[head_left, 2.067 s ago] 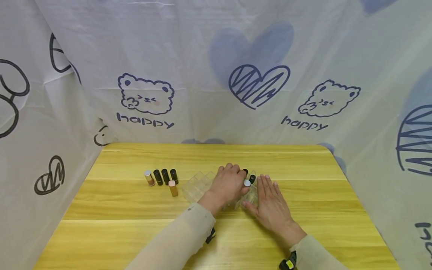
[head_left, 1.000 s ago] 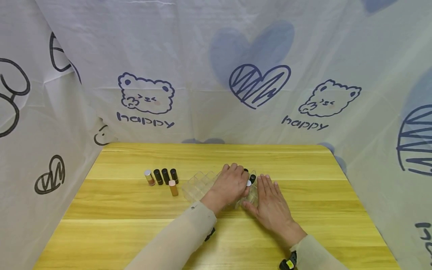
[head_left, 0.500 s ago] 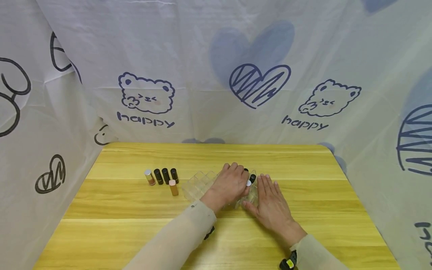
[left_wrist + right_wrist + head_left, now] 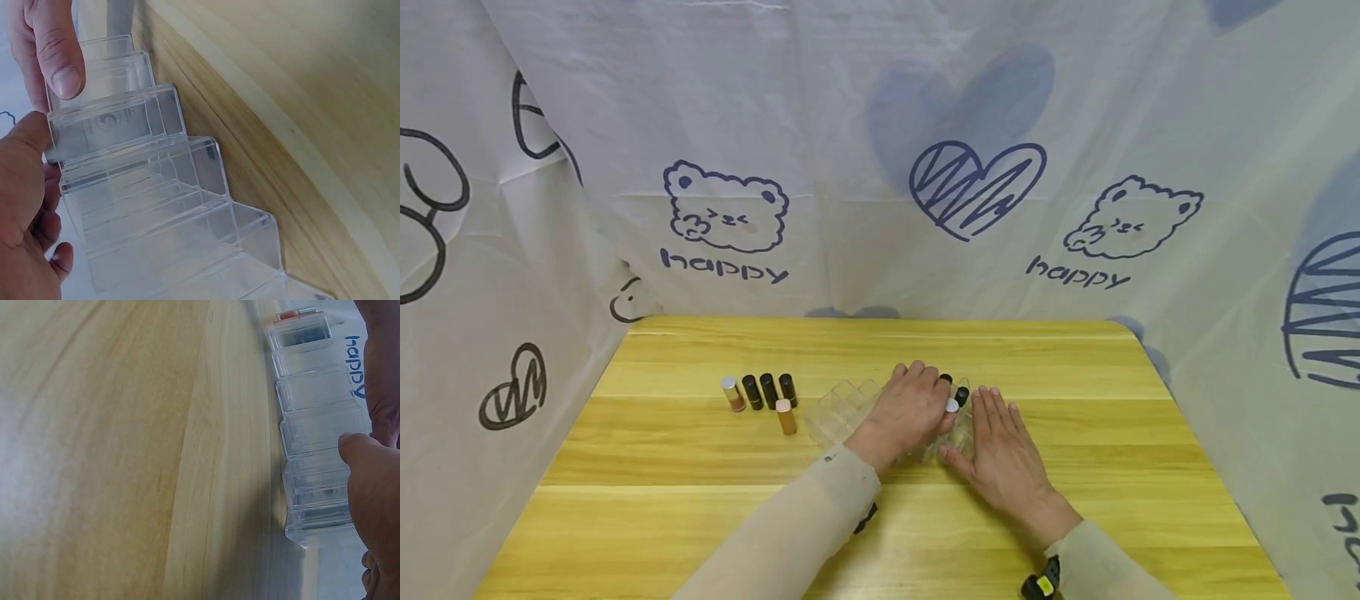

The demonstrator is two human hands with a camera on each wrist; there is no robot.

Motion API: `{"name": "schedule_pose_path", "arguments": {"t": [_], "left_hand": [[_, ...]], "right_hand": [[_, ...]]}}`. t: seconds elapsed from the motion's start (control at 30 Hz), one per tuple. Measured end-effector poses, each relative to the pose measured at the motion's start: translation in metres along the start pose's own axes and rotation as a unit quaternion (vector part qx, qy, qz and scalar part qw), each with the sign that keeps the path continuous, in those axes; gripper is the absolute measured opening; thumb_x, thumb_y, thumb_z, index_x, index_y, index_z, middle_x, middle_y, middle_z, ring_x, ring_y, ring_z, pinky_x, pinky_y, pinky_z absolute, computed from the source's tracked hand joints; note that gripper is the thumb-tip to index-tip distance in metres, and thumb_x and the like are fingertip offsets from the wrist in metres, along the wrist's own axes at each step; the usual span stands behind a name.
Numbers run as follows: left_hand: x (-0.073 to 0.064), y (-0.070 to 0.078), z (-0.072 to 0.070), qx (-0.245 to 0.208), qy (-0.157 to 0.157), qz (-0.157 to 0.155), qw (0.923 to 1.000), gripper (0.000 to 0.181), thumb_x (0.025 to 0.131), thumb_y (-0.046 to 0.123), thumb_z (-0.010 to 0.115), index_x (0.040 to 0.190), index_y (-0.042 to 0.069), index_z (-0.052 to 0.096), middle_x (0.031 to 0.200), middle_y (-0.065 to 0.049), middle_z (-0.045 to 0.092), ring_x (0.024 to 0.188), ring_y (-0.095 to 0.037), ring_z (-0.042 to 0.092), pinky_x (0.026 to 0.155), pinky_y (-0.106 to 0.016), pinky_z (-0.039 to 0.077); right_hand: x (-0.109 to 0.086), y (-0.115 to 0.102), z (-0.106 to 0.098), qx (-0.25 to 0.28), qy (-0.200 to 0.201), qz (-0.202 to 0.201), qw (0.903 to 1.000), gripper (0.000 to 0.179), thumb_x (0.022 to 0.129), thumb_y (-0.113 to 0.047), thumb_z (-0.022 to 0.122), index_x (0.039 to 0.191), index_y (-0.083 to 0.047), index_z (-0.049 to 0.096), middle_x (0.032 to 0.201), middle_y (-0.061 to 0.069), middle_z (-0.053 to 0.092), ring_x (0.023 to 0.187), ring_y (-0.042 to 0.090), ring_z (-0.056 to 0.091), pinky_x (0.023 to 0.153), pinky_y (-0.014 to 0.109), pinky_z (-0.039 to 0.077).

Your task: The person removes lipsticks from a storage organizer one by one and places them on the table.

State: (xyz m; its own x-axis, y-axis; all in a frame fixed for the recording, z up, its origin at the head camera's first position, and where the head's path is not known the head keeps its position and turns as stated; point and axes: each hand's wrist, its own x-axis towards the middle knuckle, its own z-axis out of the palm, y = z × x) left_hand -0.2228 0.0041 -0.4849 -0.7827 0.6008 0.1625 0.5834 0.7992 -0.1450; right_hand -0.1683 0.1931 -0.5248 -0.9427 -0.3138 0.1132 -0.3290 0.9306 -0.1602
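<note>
A clear stepped lipstick organizer (image 4: 838, 417) stands mid-table, its tiers close up in the left wrist view. My left hand (image 4: 910, 410) reaches over its right part with fingers curled and grips a lipstick with a silvery-white cap (image 4: 952, 406); the lipstick's lower body is hidden. Just behind that cap, two black lipsticks (image 4: 962, 396) show in the organizer. My right hand (image 4: 1006, 458) lies with straight fingers along the organizer's right end, thumb at its front corner. In the right wrist view the right thumb (image 4: 359, 450) overlaps the clear tiers (image 4: 319, 428).
To the left of the organizer stand three black lipsticks (image 4: 768, 392) in a row. A silver-capped tube (image 4: 733, 395) is beside them, and an orange-gold lipstick (image 4: 786, 418) stands in front. A patterned cloth (image 4: 850, 250) hangs behind the wooden table (image 4: 647, 467).
Since the oldest frame, my left hand and the silvery-white cap have shifted slightly to the right. Over the last second both hands stay almost still.
</note>
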Motion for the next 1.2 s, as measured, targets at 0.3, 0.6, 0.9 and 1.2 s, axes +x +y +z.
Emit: {"name": "schedule_pose_path", "arguments": {"t": [0.3, 0.6, 0.9, 1.2], "left_hand": [[0.001, -0.004, 0.003, 0.042, 0.014, 0.04, 0.9982, 0.039, 0.11, 0.049, 0.042, 0.118, 0.016, 0.062, 0.113, 0.001, 0.061, 0.102, -0.02, 0.053, 0.094, -0.038, 0.047], [-0.001, -0.006, 0.005, 0.035, 0.048, 0.048, 0.9971, 0.039, 0.111, 0.045, 0.041, 0.12, 0.013, 0.06, 0.114, -0.001, 0.059, 0.101, -0.02, 0.053, 0.093, -0.037, 0.048], [-0.001, -0.01, 0.0, 0.037, 0.074, 0.066, 0.9943, 0.032, 0.111, 0.043, 0.042, 0.112, 0.015, 0.058, 0.109, -0.001, 0.056, 0.096, -0.021, 0.048, 0.087, -0.035, 0.043], [0.001, -0.013, -0.012, 0.046, 0.068, 0.084, 0.9931, 0.031, 0.109, 0.043, 0.045, 0.112, 0.015, 0.058, 0.11, -0.001, 0.056, 0.097, -0.021, 0.047, 0.086, -0.034, 0.041]], "right_hand": [[0.0, 0.0, 0.0, 0.001, 0.0, 0.0, 1.0, 0.101, 0.102, -0.069, 0.049, 0.163, 0.008, 0.024, 0.17, 0.027, 0.025, 0.16, 0.042, 0.021, 0.129, 0.057, 0.019], [0.0, -0.001, 0.0, 0.005, 0.003, 0.002, 1.0, 0.101, 0.102, -0.068, 0.05, 0.162, 0.009, 0.025, 0.169, 0.028, 0.027, 0.16, 0.043, 0.023, 0.128, 0.058, 0.019], [0.0, -0.001, 0.0, 0.002, 0.002, 0.0, 1.0, 0.101, 0.102, -0.068, 0.051, 0.162, 0.009, 0.026, 0.17, 0.027, 0.027, 0.16, 0.042, 0.021, 0.128, 0.058, 0.019], [0.0, -0.001, 0.0, -0.001, 0.003, -0.002, 1.0, 0.101, 0.101, -0.067, 0.052, 0.161, 0.01, 0.026, 0.169, 0.028, 0.028, 0.16, 0.043, 0.023, 0.128, 0.058, 0.02]]}}
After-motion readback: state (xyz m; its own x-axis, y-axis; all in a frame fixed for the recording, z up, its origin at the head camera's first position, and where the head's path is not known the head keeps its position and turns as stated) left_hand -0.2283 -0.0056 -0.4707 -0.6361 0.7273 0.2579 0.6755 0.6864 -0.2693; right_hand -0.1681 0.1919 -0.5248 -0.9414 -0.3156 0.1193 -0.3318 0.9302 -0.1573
